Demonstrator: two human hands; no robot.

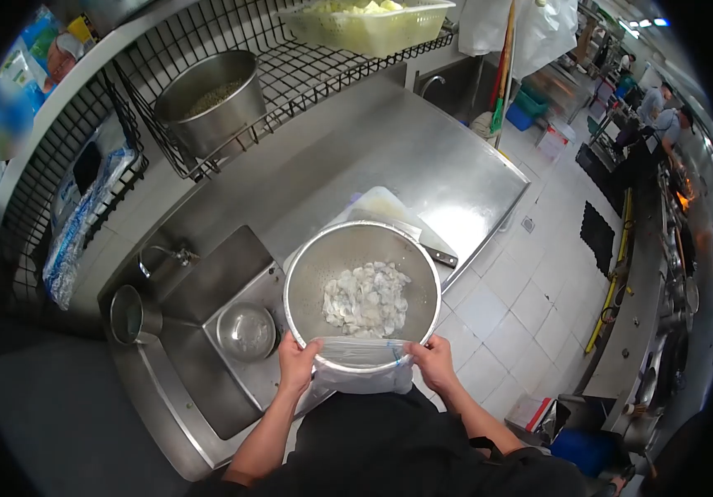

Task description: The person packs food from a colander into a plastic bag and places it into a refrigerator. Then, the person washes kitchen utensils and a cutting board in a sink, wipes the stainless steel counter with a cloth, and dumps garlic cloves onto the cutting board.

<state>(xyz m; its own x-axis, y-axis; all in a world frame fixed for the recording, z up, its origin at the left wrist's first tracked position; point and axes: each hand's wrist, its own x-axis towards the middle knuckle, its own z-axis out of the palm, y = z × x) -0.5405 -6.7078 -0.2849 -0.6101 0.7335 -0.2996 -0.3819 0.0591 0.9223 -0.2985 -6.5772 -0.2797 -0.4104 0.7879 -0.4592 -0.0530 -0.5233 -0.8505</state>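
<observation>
A large metal bowl stands in front of me at the counter's edge. Inside it lies a pile of pale, greyish pieces that look like peeled shrimp. A clear plastic bag is stretched across the near rim and hangs down outside it. My left hand is closed on the bag's left edge at the rim. The bag's right edge is pinched in my right hand. Behind the bowl, partly hidden, are a white cutting board and a knife with a dark handle.
At left is a steel sink with a small metal bowl, a long-handled pot and a faucet. A wire rack above carries a deep pot and a pale basket. People work near flames at far right.
</observation>
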